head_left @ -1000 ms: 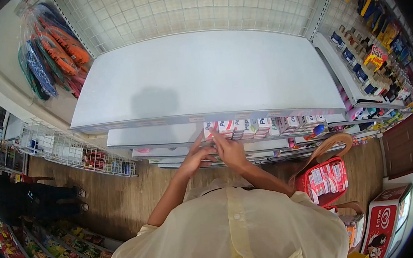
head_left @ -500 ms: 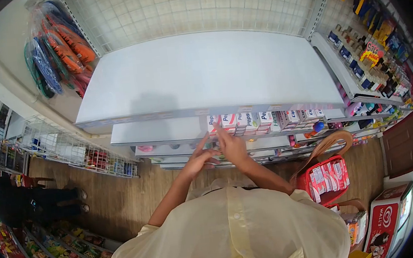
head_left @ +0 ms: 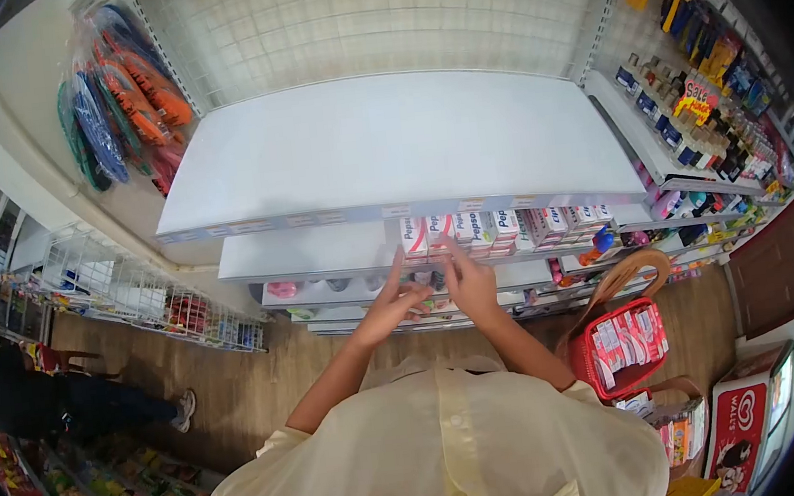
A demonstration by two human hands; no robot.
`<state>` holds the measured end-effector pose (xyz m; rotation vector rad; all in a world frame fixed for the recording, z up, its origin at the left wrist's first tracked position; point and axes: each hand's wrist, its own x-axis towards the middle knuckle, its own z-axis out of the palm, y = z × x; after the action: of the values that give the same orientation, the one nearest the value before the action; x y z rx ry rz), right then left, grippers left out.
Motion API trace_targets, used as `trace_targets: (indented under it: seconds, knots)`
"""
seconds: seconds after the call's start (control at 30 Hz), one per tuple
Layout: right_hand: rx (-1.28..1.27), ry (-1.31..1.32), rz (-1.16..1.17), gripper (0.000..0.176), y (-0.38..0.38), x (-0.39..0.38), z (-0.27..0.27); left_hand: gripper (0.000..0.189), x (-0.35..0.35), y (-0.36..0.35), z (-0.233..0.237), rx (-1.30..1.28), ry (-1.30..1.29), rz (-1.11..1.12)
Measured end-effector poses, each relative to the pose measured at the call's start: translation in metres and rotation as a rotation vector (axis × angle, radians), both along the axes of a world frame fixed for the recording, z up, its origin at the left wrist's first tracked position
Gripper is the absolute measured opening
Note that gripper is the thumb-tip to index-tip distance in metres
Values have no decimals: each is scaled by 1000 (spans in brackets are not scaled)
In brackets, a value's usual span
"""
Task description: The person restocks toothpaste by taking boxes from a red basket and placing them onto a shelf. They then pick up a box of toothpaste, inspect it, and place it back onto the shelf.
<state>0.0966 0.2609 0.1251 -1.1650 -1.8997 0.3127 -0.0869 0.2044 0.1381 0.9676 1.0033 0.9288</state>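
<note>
A row of toothpaste boxes (head_left: 477,231), several with "Pepso" lettering, stands on the second shelf (head_left: 307,254), under the front lip of the white top shelf (head_left: 396,143). My left hand (head_left: 391,308) is just in front of the row's left end, index finger stretched toward the first box and the other fingers loosely bent. Beside it, my right hand (head_left: 470,284) points its index finger at the neighbouring boxes. Both fingertips reach the boxes' lower fronts; whether they touch is hard to tell. Neither hand holds anything that I can see.
To my right a red basket (head_left: 617,351) of pink-and-white boxes rests on a wooden chair (head_left: 643,267). A box of goods (head_left: 682,431) and a Wall's freezer (head_left: 749,424) stand behind it. Bagged sandals (head_left: 119,93) hang at left. Another person (head_left: 48,396) is in the left aisle.
My hands have moved slightly apart, the right one shifting to the right along the boxes. The view has tilted a little. The other person in the aisle has changed stance.
</note>
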Motion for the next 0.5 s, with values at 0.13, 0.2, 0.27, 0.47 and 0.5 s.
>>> trace_targets:
  seconds: [0.13,0.2,0.27,0.47,0.5]
  knots:
    - [52,4,-52,49,0,11,8,89,11,5,4,64,30,-51]
    - [10,-41,-73,53,0,15,12,95,18,10,6,77,50,-73]
    - [-95,-148,-61,57,3,17,14,96,22,15,7,76,38,-82]
    - [12,-236,-88,59,9,17,1,97,33,22,6,80,-15,-73]
    - [4,-257,-102,59,10,17,1,97,34,22,6,82,-14,-73]
